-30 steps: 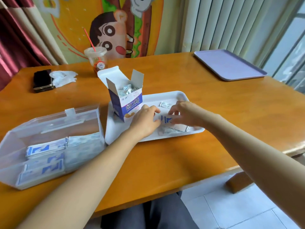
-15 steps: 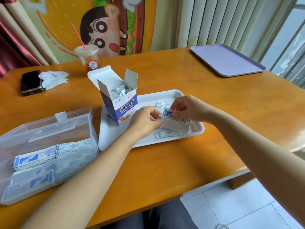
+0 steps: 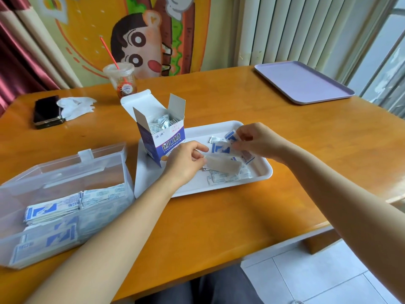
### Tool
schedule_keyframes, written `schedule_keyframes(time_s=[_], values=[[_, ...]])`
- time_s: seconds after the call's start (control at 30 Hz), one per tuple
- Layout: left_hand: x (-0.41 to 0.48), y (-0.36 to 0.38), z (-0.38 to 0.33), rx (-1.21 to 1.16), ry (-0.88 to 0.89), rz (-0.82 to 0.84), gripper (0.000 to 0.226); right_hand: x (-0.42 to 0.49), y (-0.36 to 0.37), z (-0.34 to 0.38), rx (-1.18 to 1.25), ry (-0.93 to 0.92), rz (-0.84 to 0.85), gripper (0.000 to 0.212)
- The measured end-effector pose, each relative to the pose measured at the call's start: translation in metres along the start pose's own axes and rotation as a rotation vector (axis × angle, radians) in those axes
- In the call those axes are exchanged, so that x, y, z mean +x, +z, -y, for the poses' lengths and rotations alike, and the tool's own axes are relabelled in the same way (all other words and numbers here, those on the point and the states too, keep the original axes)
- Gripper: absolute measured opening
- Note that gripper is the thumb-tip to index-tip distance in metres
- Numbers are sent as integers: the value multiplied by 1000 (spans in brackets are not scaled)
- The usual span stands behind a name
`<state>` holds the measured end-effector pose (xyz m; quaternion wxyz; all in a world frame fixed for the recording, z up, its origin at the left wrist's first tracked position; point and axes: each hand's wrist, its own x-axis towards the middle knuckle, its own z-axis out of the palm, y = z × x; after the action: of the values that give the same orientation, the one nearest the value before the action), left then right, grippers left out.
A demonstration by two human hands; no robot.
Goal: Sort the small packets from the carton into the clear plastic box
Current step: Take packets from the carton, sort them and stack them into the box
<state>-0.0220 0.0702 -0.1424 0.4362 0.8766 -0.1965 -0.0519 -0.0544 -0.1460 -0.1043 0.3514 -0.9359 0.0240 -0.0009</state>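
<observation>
Farthest left I see the clear plastic box [image 3: 65,178] with its lid tipped back, sitting on the wooden table [image 3: 219,227]; inside it, stacked packets [image 3: 52,212] with blue-and-white wrappers lie flat in neat piles along its near side. Behind it, a black phone [image 3: 47,111] lies against a crumpled tissue [image 3: 76,105], and a plastic cup [image 3: 122,81] with a red straw stands near the wall. Next comes the white tray [image 3: 153,187], touching the box's right wall. On its left end the carton [image 3: 161,137] stands upright, flaps open, heaped with small packets [image 3: 161,122] to the brim. My left hand [image 3: 185,161] hovers over the tray just beside the carton, thumb and fingers pinched on a pale packet [image 3: 222,165] held flat. My right hand [image 3: 256,140] sits a little apart from it, fingertips closed on several blue-printed packets [image 3: 221,148] fanned out above the tray. Under both hands, loose packets [image 3: 228,176] lie scattered on the tray floor. Far right, an empty-looking lilac tray [image 3: 306,84] rests at the table's back corner.
</observation>
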Motion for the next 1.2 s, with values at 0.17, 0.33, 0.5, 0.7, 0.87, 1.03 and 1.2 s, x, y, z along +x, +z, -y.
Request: schedule_keyframes(time_s=[0.17, 0.33, 0.5, 0.7, 0.87, 1.03, 1.2], values=[[-6, -4, -6, 116, 146, -106, 27, 2, -4, -5, 237, 75, -27, 27], [-13, -5, -8, 269, 306, -203, 37, -2, -8, -3, 434, 109, 4, 16], [-11, 2, -8, 219, 256, -280, 24, -5, -1, -1, 508, 144, 138, 22], [-8, 10, -15, 122, 181, -319, 26, -10, 12, 13, 543, 142, 216, 10], [-7, 11, -22, -109, 33, -231, 13, -10, 12, 16, 601, 148, 239, 20], [-5, 12, -29, -540, -119, -167, 13, -12, 19, 20, 665, 163, 233, 31], [-9, 3, -31, -1096, -348, 175, 24, -11, 23, 17, 722, 160, 189, 23]])
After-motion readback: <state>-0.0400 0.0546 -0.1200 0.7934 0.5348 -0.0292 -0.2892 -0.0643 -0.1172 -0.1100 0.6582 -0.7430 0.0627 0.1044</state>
